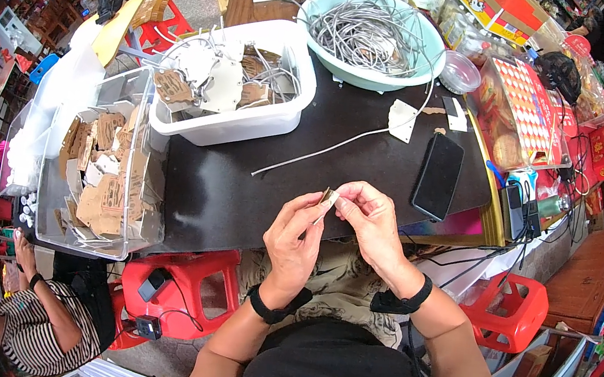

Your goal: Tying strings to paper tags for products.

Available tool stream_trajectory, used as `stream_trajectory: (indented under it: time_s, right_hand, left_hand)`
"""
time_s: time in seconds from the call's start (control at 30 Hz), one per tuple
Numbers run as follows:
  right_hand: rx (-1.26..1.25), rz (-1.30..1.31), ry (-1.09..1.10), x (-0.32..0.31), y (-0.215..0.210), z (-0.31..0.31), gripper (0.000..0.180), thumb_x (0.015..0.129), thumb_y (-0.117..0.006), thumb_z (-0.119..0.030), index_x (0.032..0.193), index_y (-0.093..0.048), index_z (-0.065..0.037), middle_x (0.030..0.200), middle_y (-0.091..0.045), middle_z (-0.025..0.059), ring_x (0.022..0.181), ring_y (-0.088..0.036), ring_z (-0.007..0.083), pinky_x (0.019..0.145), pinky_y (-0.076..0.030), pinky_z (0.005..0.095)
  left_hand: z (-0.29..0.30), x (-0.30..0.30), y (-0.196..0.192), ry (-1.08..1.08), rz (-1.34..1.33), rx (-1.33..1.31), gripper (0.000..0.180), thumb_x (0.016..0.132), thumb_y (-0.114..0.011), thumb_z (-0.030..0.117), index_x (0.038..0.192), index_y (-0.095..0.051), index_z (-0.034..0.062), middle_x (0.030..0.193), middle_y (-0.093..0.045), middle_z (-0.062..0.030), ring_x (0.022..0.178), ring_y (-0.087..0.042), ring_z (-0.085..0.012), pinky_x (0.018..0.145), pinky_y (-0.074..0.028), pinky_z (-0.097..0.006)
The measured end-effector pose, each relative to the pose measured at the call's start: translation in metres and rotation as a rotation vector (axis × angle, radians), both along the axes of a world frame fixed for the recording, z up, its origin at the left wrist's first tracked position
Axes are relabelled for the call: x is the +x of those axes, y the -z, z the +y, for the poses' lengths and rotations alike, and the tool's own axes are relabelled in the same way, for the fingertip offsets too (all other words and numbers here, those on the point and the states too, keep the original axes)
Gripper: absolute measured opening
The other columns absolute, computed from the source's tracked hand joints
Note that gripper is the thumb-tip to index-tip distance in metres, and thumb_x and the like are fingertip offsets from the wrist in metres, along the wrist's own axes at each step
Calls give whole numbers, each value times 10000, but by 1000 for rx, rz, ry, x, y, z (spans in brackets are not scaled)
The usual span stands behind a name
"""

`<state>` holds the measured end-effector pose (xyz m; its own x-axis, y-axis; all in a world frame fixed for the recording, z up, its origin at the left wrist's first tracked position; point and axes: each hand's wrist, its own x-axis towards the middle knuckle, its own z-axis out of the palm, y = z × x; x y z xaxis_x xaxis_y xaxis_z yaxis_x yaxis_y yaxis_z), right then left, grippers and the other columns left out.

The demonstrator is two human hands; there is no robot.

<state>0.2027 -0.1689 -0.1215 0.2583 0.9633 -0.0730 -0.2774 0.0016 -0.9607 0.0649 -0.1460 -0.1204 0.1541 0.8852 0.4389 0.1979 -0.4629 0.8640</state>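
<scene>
Working a small card (328,198), apparently folded; left hand (296,235) and right hand (368,216) both pinching it; next move should want steady pressure.

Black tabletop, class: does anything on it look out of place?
One pale cord looks stray: it trails across the tabletop in front of the basin, while many grey cords lie heaped inside.

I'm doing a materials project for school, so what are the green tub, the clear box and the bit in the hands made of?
The tub looks like smooth plastic: even pale green with a thin rim. The box looks like hard, glossy plastic, since its wall is see-through. The bit might be matt card, thin with brown and whitish faces, but it's too small to be sure.
</scene>
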Motion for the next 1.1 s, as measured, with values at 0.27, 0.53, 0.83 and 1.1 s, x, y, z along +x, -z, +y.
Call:
stream_trajectory:
  time_s: [0.27, 0.53, 0.83, 1.1]
  right_hand:
    - [-25, 159, -68, 3, 2, 1, 123, 948, -621, -24, 1070, -612, -12, 902, -671, 25, 780, -603, 61, 689, -505, 221]
    - [60, -324, 135, -3, -9, -1, 243, 899, -623, 38, 1130, -561, -6, 857, -677, 69, 770, -648, 106, 693, -528, 262]
    - [27, -616, 128, -1, -20, -2, 119, 857, -670, 6, 975, -669, 23, 857, -685, 99, 746, -663, 145, 654, -526, 287]
    - [61, -763, 133, -5, -24, -3, 66, 848, -679, -10, 882, -633, 22, 795, -624, 97, 673, -645, 174, 599, -515, 299]
  left_hand:
    - [4, -3, 3, 29, 50, 14, 276, 795, -659, -122, 1021, -707, 31, 1067, -702, -133, 935, -710, -230, 768, -560, -304]
    - [4, -4, 4, 91, -73, -183, 144, 900, -651, -29, 1036, -685, 6, 1047, -709, -108, 884, -657, -114, 717, -514, -240]
    - [0, -5, 0, 132, -185, -423, 142, 920, -668, 38, 1053, -627, 9, 923, -636, 2, 761, -562, -32, 644, -440, -190]
    - [0, 3, 3, 113, -337, -499, 203, 915, -658, 7, 1115, -642, -26, 1021, -687, -53, 891, -634, -81, 763, -506, -214]
